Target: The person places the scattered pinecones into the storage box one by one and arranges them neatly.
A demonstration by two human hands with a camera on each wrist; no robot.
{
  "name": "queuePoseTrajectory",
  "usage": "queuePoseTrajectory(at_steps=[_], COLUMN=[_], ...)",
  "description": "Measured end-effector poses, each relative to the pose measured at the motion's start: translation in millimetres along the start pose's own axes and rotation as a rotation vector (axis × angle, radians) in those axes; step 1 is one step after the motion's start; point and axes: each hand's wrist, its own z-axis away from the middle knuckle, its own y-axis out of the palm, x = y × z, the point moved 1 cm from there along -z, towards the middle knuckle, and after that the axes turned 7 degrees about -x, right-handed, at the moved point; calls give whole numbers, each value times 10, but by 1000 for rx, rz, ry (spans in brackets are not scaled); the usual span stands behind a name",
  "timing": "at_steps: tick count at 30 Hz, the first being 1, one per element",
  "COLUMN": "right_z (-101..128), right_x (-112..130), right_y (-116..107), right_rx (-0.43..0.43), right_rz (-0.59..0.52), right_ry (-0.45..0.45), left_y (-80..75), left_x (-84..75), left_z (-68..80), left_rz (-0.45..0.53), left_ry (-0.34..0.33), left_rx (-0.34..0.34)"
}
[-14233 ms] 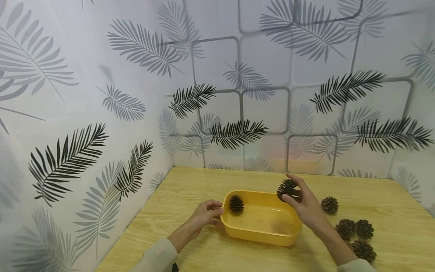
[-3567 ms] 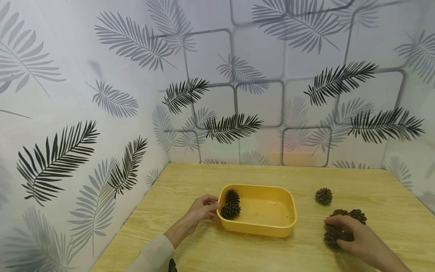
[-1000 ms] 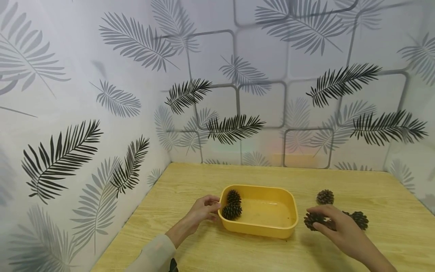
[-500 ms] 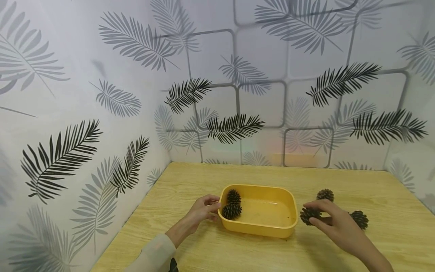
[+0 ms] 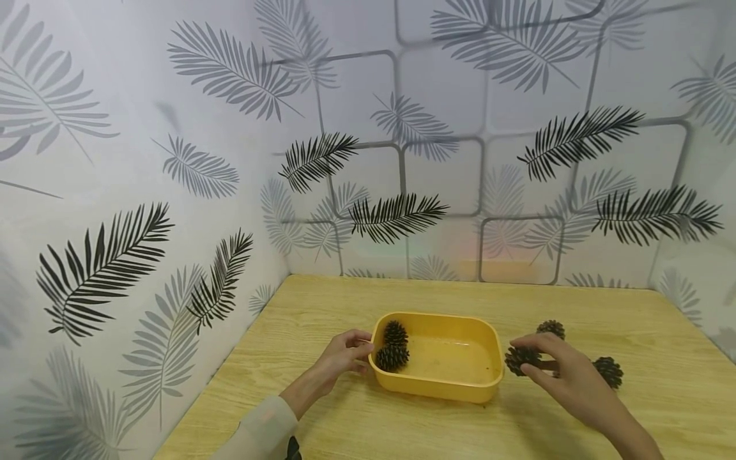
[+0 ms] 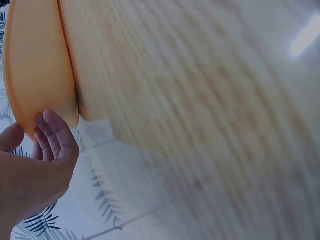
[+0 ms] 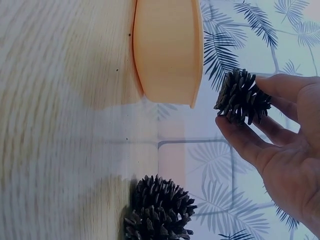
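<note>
Right hand [image 5: 569, 377] pinches 1 raised pine cone [image 5: 520, 361], just outside the yellow tub [image 5: 454, 361]'s right end!
And look at that line-up: the tub's long axis runs left to right between the 2 hands, its inside lying to the left of the raised cone, right hand nearer that end; left hand [image 5: 338, 358] touches the opposite end, fingers loosely bent; 2 cones [image 5: 393, 358] sit inside at the left, with 1 behind the right hand [image 5: 551, 328] and 1 beyond its wrist [image 5: 608, 372] on the surface [image 5: 356, 425].
</note>
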Motion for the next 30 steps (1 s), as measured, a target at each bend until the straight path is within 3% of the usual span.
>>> queuePoseTrajectory(at_steps=[30], right_z=[-229], right_x=[118], right_y=[200], right_rx=[17], right_rz=[-69], right_ry=[-51], left_y=[0], left_x=[-1], left_z=[-8], left_rz=[-4], left_ry=[-9], left_rx=[-5])
